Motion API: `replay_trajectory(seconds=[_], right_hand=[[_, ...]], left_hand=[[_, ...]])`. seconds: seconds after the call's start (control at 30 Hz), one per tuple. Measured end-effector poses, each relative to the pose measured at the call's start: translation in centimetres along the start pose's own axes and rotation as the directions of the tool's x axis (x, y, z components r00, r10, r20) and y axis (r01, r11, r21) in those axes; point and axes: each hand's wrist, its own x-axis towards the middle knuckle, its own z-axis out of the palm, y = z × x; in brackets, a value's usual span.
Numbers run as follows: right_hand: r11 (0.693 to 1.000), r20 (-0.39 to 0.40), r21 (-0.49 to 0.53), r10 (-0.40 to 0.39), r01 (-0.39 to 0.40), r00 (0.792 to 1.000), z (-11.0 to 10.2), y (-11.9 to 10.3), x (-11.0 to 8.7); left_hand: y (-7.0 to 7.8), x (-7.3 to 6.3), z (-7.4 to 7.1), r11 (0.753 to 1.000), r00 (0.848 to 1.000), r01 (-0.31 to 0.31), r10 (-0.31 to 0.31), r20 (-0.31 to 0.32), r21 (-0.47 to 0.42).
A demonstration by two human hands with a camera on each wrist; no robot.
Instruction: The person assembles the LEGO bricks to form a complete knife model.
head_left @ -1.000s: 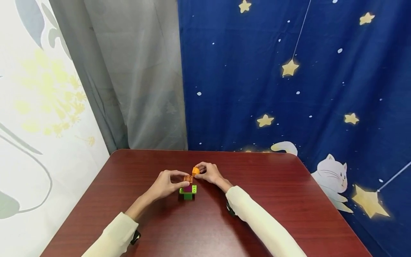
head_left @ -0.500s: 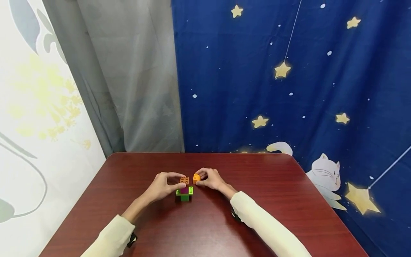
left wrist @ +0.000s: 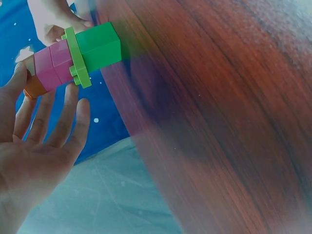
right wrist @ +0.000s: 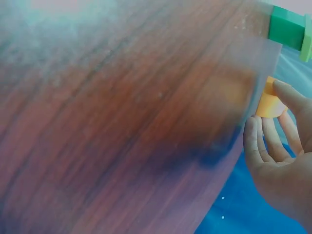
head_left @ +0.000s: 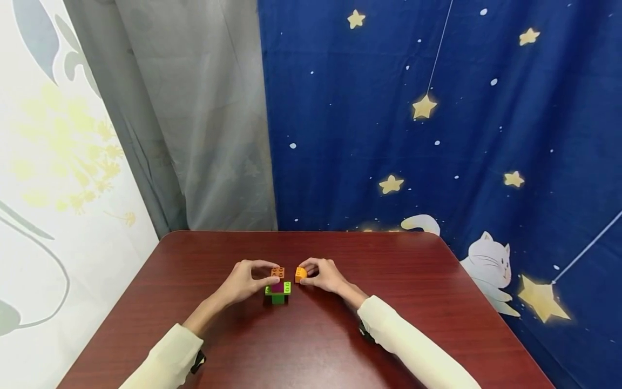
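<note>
A small stack of toy building bricks stands on the table: a green brick at the bottom, a lime plate over it, magenta bricks above that, and an orange-brown brick on top. My left hand pinches the top brick between thumb and fingers. Just right of the stack, my right hand pinches a yellow-orange brick with a rounded side. In the right wrist view this rounded brick sits between thumb and fingers, close to the tabletop.
The dark red wooden table spreads around both hands. Behind it hang a grey curtain and a blue star-patterned curtain. A white patterned cloth hangs on the left.
My right hand has drawn the yellow-orange brick nearer and slightly right, away from the stack. The left hand keeps its pinch on the top brick. The head view has shifted a little.
</note>
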Motion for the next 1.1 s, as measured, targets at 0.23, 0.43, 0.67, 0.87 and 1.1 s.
replay_trajectory(seconds=[0.23,0.43,0.67,0.87,1.1], right_hand=[[0.999,-0.025,0.025,-0.043,0.044,0.999,-1.0,-1.4,-0.6],[0.996,-0.047,0.055,-0.07,0.073,0.996,-2.0,-3.2,-0.7],[0.989,-0.057,0.109,-0.09,0.096,0.994,-2.6,-5.0,-0.6],[0.982,-0.055,0.138,-0.122,0.128,0.991,-2.9,-6.4,-0.6],[0.978,-0.049,0.153,-0.133,0.139,0.99,-3.1,-8.2,-0.3]], left_hand=[[-0.3,0.0,0.2,0.999,1.0,-0.02,0.02,0.015,-0.025],[-0.4,0.2,0.1,0.998,0.999,-0.054,0.054,0.006,-0.012],[-0.3,0.0,0.1,0.999,0.999,-0.05,0.05,0.006,0.004],[-0.4,0.0,0.1,0.999,0.999,-0.051,0.051,0.008,-0.013],[-0.5,0.3,0.0,0.998,0.998,-0.061,0.062,0.024,-0.025]])
